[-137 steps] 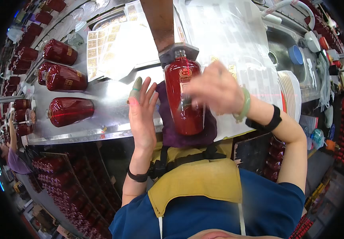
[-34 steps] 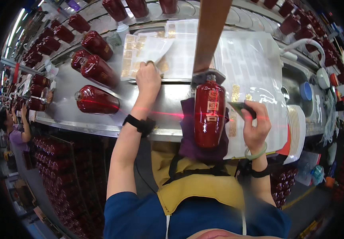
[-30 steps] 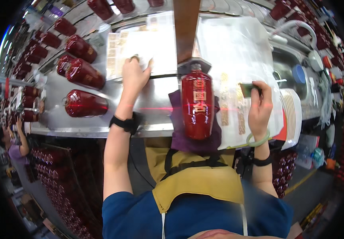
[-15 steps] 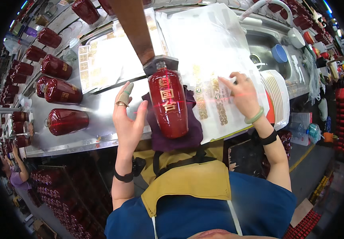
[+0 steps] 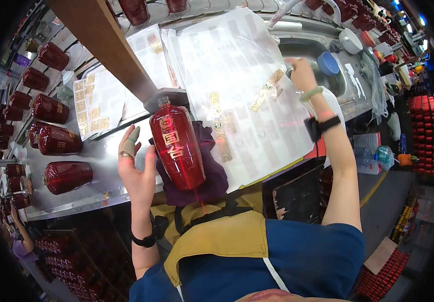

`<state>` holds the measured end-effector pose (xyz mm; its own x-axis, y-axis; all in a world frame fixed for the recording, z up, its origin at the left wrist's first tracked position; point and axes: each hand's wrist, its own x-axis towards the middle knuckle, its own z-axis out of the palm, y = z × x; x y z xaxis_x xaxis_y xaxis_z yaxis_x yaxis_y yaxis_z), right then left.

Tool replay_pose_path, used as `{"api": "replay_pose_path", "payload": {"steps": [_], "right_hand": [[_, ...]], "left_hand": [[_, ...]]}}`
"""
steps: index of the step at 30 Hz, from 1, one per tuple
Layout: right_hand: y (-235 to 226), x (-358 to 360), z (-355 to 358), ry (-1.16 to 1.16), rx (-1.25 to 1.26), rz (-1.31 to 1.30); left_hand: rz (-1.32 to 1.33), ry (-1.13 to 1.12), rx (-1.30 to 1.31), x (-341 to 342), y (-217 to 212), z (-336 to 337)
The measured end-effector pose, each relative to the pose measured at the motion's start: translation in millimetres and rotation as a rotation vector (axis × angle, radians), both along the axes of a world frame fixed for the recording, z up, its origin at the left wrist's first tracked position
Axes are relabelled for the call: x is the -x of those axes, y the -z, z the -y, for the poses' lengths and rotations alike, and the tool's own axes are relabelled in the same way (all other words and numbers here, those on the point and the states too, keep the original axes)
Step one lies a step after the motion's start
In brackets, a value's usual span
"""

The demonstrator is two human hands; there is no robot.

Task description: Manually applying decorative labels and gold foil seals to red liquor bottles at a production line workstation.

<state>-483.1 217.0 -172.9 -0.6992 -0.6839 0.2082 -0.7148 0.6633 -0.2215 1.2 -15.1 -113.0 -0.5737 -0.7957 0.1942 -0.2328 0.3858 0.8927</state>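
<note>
Since the earlier frames, the right hand [image 5: 301,74] has gone from over the gold strips to the white sheet [image 5: 287,141]'s edge by the sink [image 5: 322,44], and one strip [image 5: 267,90] has shifted with it, now slanting toward the fingers; the other strip [image 5: 221,132] lies nearer the bottle [image 5: 179,151]. The bottle lies on its back on a purple cloth [image 5: 216,173], lettering up, its neck end against the dark bracket [image 5: 151,103] under the wooden post [image 5: 101,45]; the cloth probably cushions it, and the bracket probably stops it sliding away. The sheet sits beside the bottle, presumably to keep the strips within reach. The right arm is stretched far out, fingers curled; I cannot tell whether they pinch the strip's end. The left hand [image 5: 137,176] is spread and holding nothing, fingers pointing away from the body, thumb just beside the bottle, perhaps ready to steady it.
</note>
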Motion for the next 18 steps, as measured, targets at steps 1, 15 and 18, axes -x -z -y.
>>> {"api": "replay_pose_path", "payload": {"steps": [1, 15, 18], "right_hand": [[-2.5, 22.4, 6.6, 0.239, 0.181, 0.270], [-3.4, 10.5, 23.7, 0.061, -0.220, 0.128], [-9.8, 46.5, 15.0, 0.107, -0.321, 0.522]], "left_hand": [[-0.007, -0.011, -0.016, -0.9, 0.1, -1.3], [-0.060, -0.025, -0.149, 5.9, 2.7, -7.1], [-0.113, -0.011, -0.120, 7.8, -4.4, -12.2]]}}
